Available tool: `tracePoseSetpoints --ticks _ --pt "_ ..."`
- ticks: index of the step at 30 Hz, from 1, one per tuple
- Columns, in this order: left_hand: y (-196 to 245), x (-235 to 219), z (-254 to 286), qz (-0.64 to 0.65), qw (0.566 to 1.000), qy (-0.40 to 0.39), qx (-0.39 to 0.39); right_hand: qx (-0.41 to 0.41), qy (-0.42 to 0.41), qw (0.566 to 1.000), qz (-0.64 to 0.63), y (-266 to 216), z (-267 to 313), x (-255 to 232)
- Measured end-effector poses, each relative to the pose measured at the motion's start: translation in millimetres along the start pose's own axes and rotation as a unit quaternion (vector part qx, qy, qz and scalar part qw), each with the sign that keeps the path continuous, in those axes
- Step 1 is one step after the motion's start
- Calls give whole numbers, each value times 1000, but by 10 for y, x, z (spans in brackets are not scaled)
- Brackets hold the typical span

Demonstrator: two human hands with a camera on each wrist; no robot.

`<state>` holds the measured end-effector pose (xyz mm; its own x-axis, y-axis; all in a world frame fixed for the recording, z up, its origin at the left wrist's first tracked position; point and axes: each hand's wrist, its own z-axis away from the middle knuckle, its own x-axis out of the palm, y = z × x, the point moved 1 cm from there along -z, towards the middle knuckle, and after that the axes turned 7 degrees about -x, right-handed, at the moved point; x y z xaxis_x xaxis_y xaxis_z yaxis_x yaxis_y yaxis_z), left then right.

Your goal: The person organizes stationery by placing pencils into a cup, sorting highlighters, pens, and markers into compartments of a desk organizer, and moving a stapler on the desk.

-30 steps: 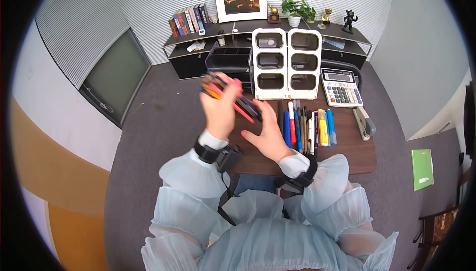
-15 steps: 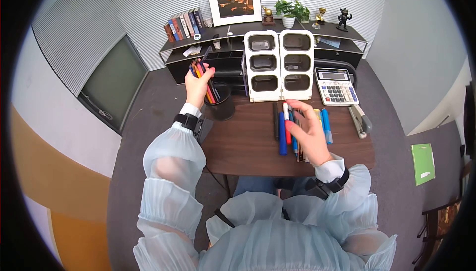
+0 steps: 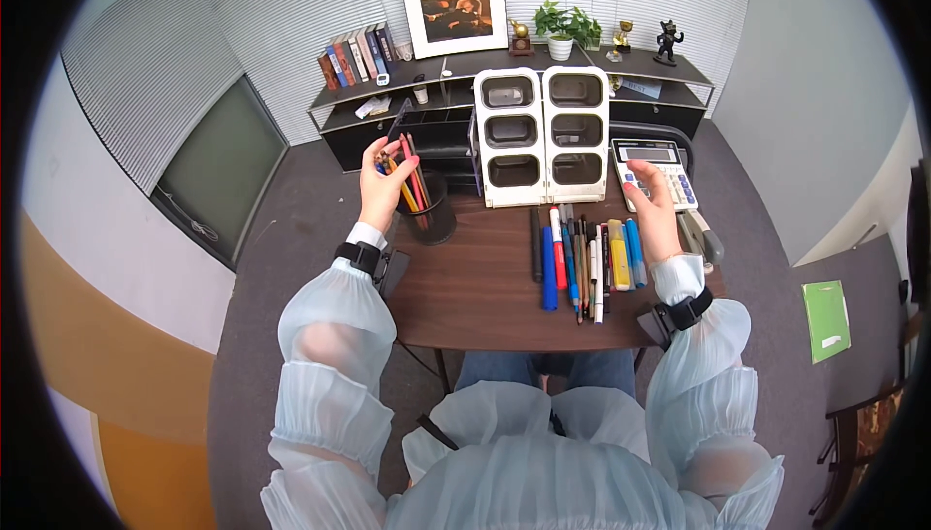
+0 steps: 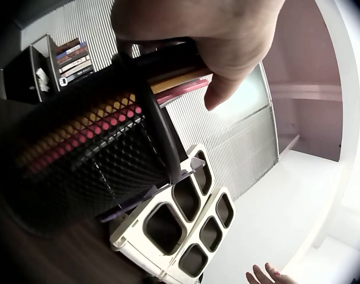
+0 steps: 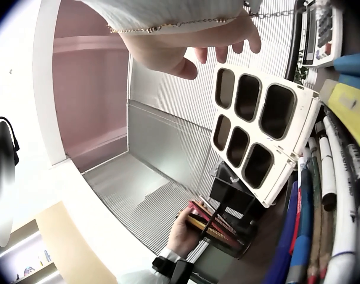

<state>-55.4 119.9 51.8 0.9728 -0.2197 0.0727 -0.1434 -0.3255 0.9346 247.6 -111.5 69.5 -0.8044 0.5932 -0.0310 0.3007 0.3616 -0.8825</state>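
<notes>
My left hand (image 3: 386, 179) grips a bundle of coloured pencils (image 3: 407, 181) whose lower ends stand inside a black mesh cup (image 3: 430, 217) at the desk's left back corner. In the left wrist view the fingers (image 4: 227, 83) curl over the pencils (image 4: 174, 83) just above the cup (image 4: 79, 154). My right hand (image 3: 648, 202) hovers open with spread fingers over the right end of a row of pens and markers (image 3: 580, 254), near the calculator (image 3: 652, 166). It holds nothing, and its fingers (image 5: 227, 50) show spread in the right wrist view.
A white six-compartment organiser (image 3: 543, 132) stands upright at the back of the brown desk (image 3: 475, 297). A stapler (image 3: 706, 234) lies at the right edge. Behind the desk is a low black shelf (image 3: 465, 64) with books, a plant and figurines.
My left hand carried the pencil bundle from the desk's middle to the left and lowered it into the mesh cup. My right hand left the pens and moved right toward the calculator.
</notes>
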Motion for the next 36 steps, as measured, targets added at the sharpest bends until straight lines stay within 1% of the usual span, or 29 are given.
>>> tracePoseSetpoints --ticks 1,2,4,5,7,8,9,10,12,13,14,15,16,17,19,20,21,24,28,33,36 --pt "17 1 13 -8 1000 20 6 -1 0 1000 0 31 -28 -9" --pt "36 -2 26 -8 1000 20 7 4 -7 1000 13 60 -57 -17" --pt "68 -7 47 -28 999 30 -35 8 -13 1000 26 100 -115 -34" --pt "44 -24 25 -27 999 30 -34 23 -5 999 22 113 -148 -43" --pt "15 -84 -31 -131 988 74 31 37 3 999 18 148 -188 -46" --pt "9 -114 -22 -193 976 83 48 42 6 999 20 174 -198 -44" --pt "5 -131 -47 -192 977 84 49 47 8 999 21 209 -209 -44" --pt "-10 -146 -83 -138 987 71 36 46 9 999 21 274 -217 -45" --pt "-41 -173 -155 -27 999 46 11 19 14 1000 -6 409 -236 -37" --pt "-4 -173 -169 -27 999 46 12 18 14 1000 -6 424 -239 -20" --pt "21 -178 -184 66 995 31 -61 24 16 999 -16 442 -240 -2" --pt "37 -172 -186 158 978 16 -133 31 19 999 -26 460 -238 14" --pt "23 -172 -174 162 975 -12 -151 30 19 999 -25 487 -236 28" --pt "-3 -178 -171 163 975 -13 -151 40 23 999 -30 516 -235 39" --pt "-34 -153 -161 173 969 -69 -165 48 29 998 -33 533 -243 47" --pt "-34 -128 -137 154 974 -72 -149 64 24 997 -27 529 -249 58" --pt "-36 -111 -109 156 973 -75 -150 81 20 996 -20 524 -251 67" --pt "7 -73 -17 129 978 -48 -154 95 -1 995 -23 575 -294 104" --pt "4 -76 -2 94 984 -49 -146 101 -4 995 -7 736 -367 162" --pt "-30 -126 2 114 981 -43 -152 110 -1 994 -6 756 -347 184" --pt "43 -118 89 131 982 -21 -132 118 11 993 -14 686 -287 165"
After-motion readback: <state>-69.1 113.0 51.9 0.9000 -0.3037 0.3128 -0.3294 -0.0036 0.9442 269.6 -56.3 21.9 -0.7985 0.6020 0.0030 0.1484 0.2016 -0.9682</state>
